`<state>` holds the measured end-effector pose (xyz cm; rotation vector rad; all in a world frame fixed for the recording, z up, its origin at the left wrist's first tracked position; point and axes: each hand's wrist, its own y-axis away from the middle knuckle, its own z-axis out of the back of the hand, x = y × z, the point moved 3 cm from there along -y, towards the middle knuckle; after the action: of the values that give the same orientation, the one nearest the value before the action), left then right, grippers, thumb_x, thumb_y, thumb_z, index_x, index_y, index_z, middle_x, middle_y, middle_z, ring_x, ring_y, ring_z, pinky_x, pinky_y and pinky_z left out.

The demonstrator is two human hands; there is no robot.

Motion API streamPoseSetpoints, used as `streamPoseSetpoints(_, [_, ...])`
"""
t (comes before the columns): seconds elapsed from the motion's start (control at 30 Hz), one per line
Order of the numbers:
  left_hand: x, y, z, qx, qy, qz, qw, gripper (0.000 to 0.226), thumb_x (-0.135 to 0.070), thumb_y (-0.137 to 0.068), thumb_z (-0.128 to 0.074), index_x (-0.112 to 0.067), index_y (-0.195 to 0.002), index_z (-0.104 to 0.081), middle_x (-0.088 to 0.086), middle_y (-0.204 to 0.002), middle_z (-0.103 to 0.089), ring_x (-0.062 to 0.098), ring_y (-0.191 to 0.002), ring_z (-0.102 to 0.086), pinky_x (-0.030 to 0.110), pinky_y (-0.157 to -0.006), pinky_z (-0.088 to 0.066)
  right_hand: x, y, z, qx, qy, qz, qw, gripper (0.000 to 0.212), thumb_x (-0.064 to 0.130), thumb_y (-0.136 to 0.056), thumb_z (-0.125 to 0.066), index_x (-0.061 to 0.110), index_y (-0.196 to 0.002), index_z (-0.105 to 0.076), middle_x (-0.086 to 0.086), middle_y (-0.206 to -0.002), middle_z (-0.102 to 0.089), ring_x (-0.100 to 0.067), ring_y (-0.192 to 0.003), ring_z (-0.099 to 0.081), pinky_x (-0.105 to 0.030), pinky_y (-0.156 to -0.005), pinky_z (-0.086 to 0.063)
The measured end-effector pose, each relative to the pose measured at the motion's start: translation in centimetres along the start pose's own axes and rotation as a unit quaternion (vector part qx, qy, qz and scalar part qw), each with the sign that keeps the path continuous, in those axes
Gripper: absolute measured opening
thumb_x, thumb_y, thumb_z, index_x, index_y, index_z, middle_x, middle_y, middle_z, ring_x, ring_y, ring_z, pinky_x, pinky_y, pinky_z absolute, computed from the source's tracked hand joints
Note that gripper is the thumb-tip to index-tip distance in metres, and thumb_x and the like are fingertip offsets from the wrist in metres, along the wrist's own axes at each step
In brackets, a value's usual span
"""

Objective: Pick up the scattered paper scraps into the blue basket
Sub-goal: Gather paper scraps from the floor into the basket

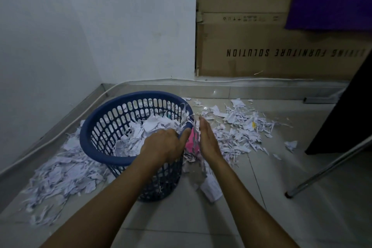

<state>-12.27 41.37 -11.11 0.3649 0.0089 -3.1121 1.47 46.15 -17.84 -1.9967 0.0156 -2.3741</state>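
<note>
Round blue perforated plastic basket point(96, 147), part-filled; a bunch of white and pink paper scraps point(193, 140) is pressed between left hand point(164, 145) and flat right hand point(208, 141) at the rim; deposit judged underway; floor heaps remain, requiring further scooping.

A pale tiled floor point(261, 217) carries a blue basket point(96, 147) at centre left. White paper scraps point(60, 175) lie heaped at lower left, more right of centre. A metal leg's foot point(289, 194) rests at right.
</note>
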Motion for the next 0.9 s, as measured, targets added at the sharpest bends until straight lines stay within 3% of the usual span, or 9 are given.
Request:
streamPoseSetpoints(0.1, [-0.1,-0.1,0.2,-0.002,-0.009,0.006,1.000,0.088,-0.074,-0.091,-0.009,-0.011,-0.114,-0.066,0.020,-0.117,-0.064,0.033,-0.104,-0.062,0.043,-0.091,-0.049,-2.4,0.8,-2.1,0.049,-0.053,-0.033,0.997,0.081,0.092,-0.081,-0.023,0.043,-0.140,-0.049,0.007,-0.145,-0.052,-0.015,-0.132,-0.050,-0.044,-0.113,-0.039])
streamPoseSetpoints(0.23, [-0.1,-0.2,0.2,-0.007,-0.010,0.005,1.000,0.087,-0.074,-0.092,-0.009,-0.012,-0.108,-0.068,0.019,-0.110,-0.067,0.032,-0.099,-0.063,0.041,-0.088,-0.049,0.0,2.1,-2.3,-0.070,0.016,0.060,0.996,0.058,0.065,-0.098,-0.022,0.023,-0.104,-0.062,0.002,-0.095,-0.066,-0.013,-0.088,-0.063,-0.034,-0.077,-0.050])
streamPoseSetpoints(0.3, [-0.1,-0.1,0.2,-0.006,-0.007,0.002,1.000,0.088,-0.075,-0.091,-0.009,-0.011,-0.106,-0.068,0.019,-0.108,-0.067,0.032,-0.097,-0.063,0.042,-0.088,-0.051,0.9,1.6,-1.8,-0.114,0.020,0.063,0.991,0.059,0.058,-0.102,-0.028,0.015,-0.087,-0.066,-0.001,-0.076,-0.065,-0.012,-0.068,-0.061,-0.029,-0.060,-0.046])
streamPoseSetpoints(0.37, [0.0,0.0,0.1,-0.009,-0.008,0.001,1.000,0.090,-0.076,-0.090,-0.008,-0.011,-0.105,-0.067,0.019,-0.108,-0.067,0.032,-0.096,-0.063,0.044,-0.088,-0.051,2.2,0.6,-0.8,-0.147,0.003,0.061,0.987,0.059,0.052,-0.104,-0.032,0.012,-0.068,-0.057,-0.002,-0.060,-0.055,-0.014,-0.053,-0.049,-0.027,-0.049,-0.035])
streamPoseSetpoints(0.47, [0.1,0.1,0.1,-0.003,-0.015,0.001,1.000,0.091,-0.077,-0.089,-0.007,-0.010,-0.106,-0.067,0.019,-0.109,-0.066,0.032,-0.097,-0.064,0.045,-0.089,-0.052,5.5,-0.8,0.5,-0.166,-0.023,0.090,0.982,0.055,0.049,-0.105,-0.034,0.016,-0.062,-0.046,-0.002,-0.057,-0.047,-0.010,-0.051,-0.039,-0.027,-0.048,-0.031])
streamPoseSetpoints(0.57, [0.0,0.3,0.3,0.003,-0.018,0.005,1.000,0.091,-0.076,-0.090,-0.009,-0.009,-0.110,-0.067,0.019,-0.111,-0.066,0.032,-0.099,-0.064,0.044,-0.089,-0.052,8.7,-2.0,0.5,-0.130,-0.037,0.142,0.981,0.052,0.048,-0.104,-0.039,0.020,-0.060,-0.041,0.004,-0.054,-0.042,-0.004,-0.047,-0.035,-0.024,-0.047,-0.029])
streamPoseSetpoints(0.73, [0.0,0.4,0.4,-0.002,0.000,-0.001,1.000,0.090,-0.078,-0.089,-0.010,-0.008,-0.100,-0.067,0.021,-0.106,-0.067,0.032,-0.094,-0.065,0.043,-0.086,-0.053,12.8,-3.1,-0.9,-0.074,-0.055,0.202,0.975,0.050,0.050,-0.103,-0.043,0.025,-0.060,-0.033,0.008,-0.053,-0.031,-0.010,-0.054,-0.031,-0.030,-0.055,-0.024])
streamPoseSetpoints(0.83, [0.0,0.6,0.5,-0.001,0.003,0.004,1.000,0.084,-0.080,-0.087,-0.010,-0.012,-0.083,-0.060,0.020,-0.101,-0.067,0.031,-0.089,-0.065,0.043,-0.084,-0.054,14.3,-3.7,-2.0,-0.021,-0.066,0.209,0.976,0.050,0.049,-0.103,-0.043,0.026,-0.060,-0.037,0.013,-0.051,-0.033,-0.010,-0.053,-0.032,-0.031,-0.056,-0.027])
streamPoseSetpoints(0.9, [-0.2,0.8,0.6,0.001,0.006,0.010,1.000,0.077,-0.078,-0.089,-0.013,-0.014,-0.076,-0.054,0.020,-0.098,-0.067,0.031,-0.088,-0.065,0.044,-0.084,-0.053,14.7,-3.8,-2.9,0.045,-0.051,0.183,0.981,0.048,0.051,-0.103,-0.041,0.022,-0.065,-0.050,0.008,-0.055,-0.046,-0.011,-0.051,-0.043,-0.028,-0.054,-0.036])
